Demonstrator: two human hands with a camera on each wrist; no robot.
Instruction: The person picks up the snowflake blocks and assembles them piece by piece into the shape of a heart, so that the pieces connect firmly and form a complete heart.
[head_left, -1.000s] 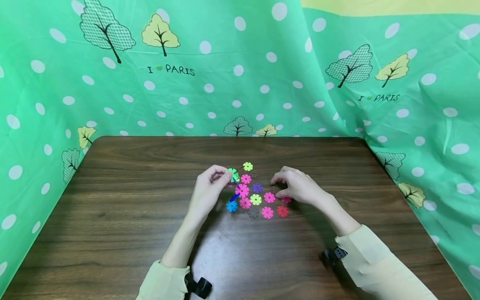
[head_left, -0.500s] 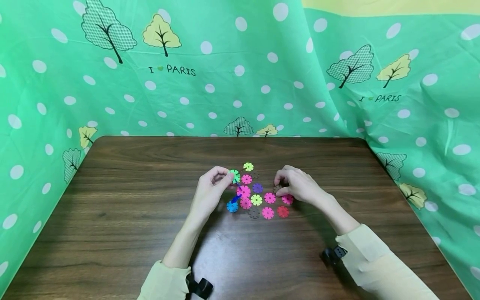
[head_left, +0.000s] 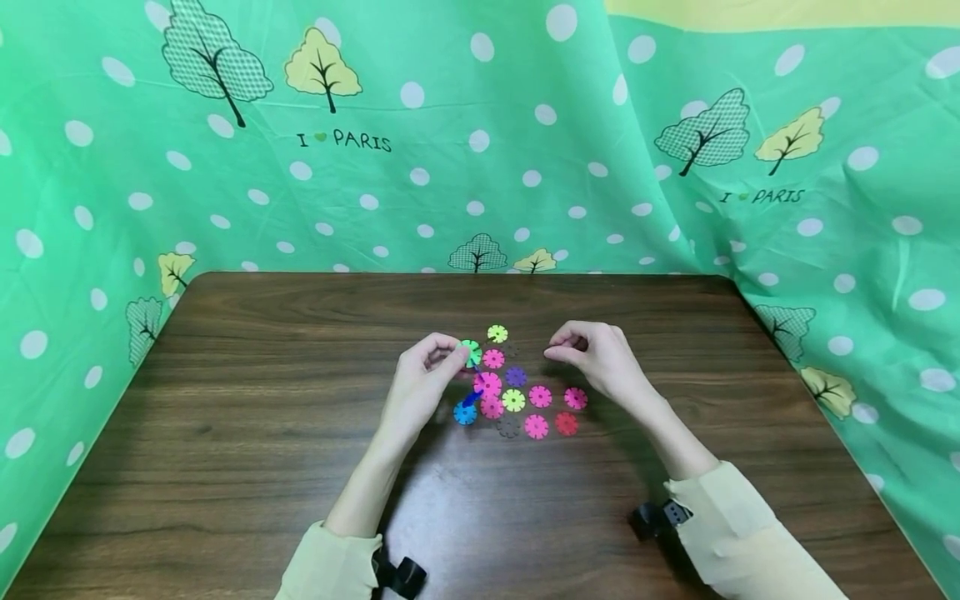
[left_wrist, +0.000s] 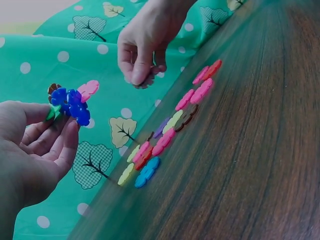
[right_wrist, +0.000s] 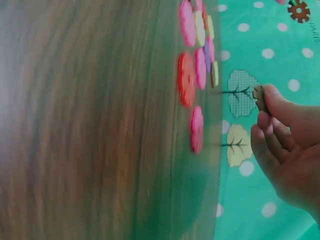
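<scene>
My left hand [head_left: 420, 383] pinches a joined cluster of notched plastic discs by its green disc [head_left: 470, 353], above the table. In the left wrist view the cluster also shows blue discs [left_wrist: 78, 111], a pink disc [left_wrist: 89, 90] and a brown disc [left_wrist: 53, 89]. My right hand [head_left: 602, 358] holds a single brown notched disc [right_wrist: 260, 98] between thumb and fingertips, raised off the table. In the head view this disc is mostly hidden by the fingers. A gap separates the two hands.
Loose flat discs lie on the dark wooden table [head_left: 247, 433] between and below the hands: a blue disc [head_left: 465, 412], a red disc [head_left: 567, 423], a purple disc [head_left: 515, 377], several pink ones and a few yellow and brown. A green patterned cloth [head_left: 420, 208] hangs behind the table.
My right hand has gripped the brown disc near the right-hand pink disc and lifted it up and away from the table. The left hand with its cluster has barely moved.
</scene>
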